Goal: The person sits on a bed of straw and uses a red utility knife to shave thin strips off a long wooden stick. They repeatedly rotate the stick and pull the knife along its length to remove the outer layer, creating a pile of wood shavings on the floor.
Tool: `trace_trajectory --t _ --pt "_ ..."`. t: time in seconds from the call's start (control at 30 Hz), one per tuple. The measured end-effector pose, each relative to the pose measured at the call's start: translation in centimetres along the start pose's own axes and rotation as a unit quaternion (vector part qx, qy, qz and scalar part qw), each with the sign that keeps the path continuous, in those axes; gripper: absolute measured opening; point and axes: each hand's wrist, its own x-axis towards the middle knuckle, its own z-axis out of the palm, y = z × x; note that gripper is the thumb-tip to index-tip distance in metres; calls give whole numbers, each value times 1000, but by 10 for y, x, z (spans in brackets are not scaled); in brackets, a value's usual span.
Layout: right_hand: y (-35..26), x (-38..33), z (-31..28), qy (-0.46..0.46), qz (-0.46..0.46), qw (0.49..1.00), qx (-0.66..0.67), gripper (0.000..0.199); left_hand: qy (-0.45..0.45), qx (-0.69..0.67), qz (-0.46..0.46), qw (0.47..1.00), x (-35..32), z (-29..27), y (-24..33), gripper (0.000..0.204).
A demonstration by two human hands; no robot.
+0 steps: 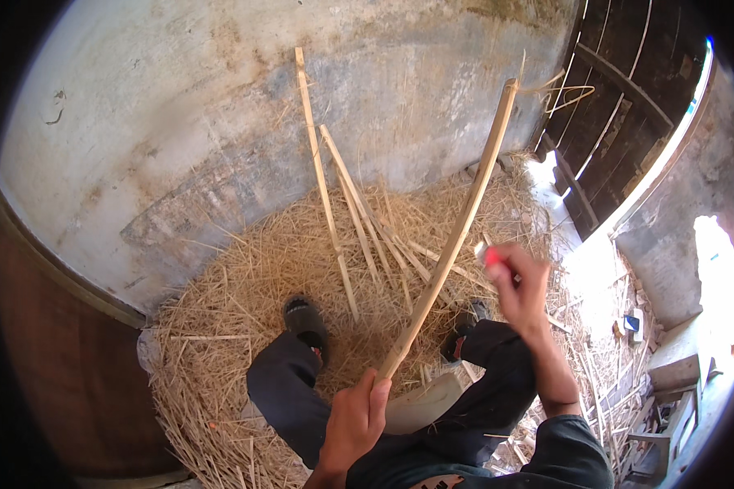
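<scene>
Sleeve (575,452) nearest; left fingers (378,402) grip pole (470,208), edge clear of right fingers' (506,287) tool (491,257).

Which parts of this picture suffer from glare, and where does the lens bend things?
Head view: glare whitens the floor beside the dark planks; same view, the brown panel at left shows a bowed edge; same view, the wooden pole reads clearly.

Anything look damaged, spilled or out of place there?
The long pale wooden strip in the left hand looks frayed at its far end, unlike its straighter body; loose tan shavings lie strewn underfoot; the off-white plaster wall is stained.
</scene>
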Motion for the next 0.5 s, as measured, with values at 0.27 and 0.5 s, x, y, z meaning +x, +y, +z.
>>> trace_trajectory --t 0.27,0.5 --pt "-46 -48 26 -155 -148 976 -37 36 32 36 24 999 13 4 15 34" --pt "-54 -47 28 -129 -150 979 -52 37 56 105 34 992 13 6 15 29"
